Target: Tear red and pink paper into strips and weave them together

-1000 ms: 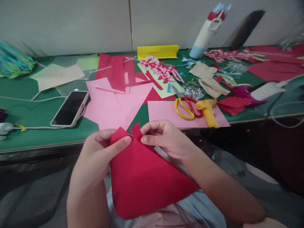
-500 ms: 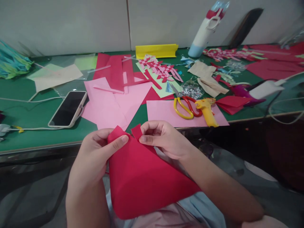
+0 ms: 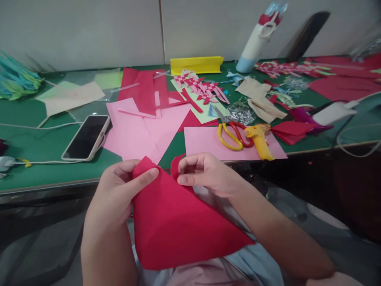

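A large sheet of red paper (image 3: pixel 175 226) hangs over my lap, in front of the table edge. My left hand (image 3: pixel 127 184) pinches its upper left corner between thumb and fingers. Close beside it on the right, my right hand (image 3: pixel 202 174) is closed on a narrow red strip (image 3: pixel 175 166) along the sheet's upper edge. The strip curls upward at my right fingertips. Its lower end runs down behind the sheet's slanting edge, where it is partly hidden.
On the green table (image 3: pixel 38 139) lie a phone (image 3: pixel 86 137), pink paper (image 3: pixel 133 135), scissors (image 3: pixel 230 135), a yellow glue gun (image 3: pixel 260 141) and woven paper pieces (image 3: pixel 198 85). A bottle (image 3: pixel 258 39) stands at the back by a yellow folded strip (image 3: pixel 196 65). White cables cross both sides.
The red strip has bent further up and back at my right hand. My hands are slightly farther apart, and the sheet's corner has shifted a little left.
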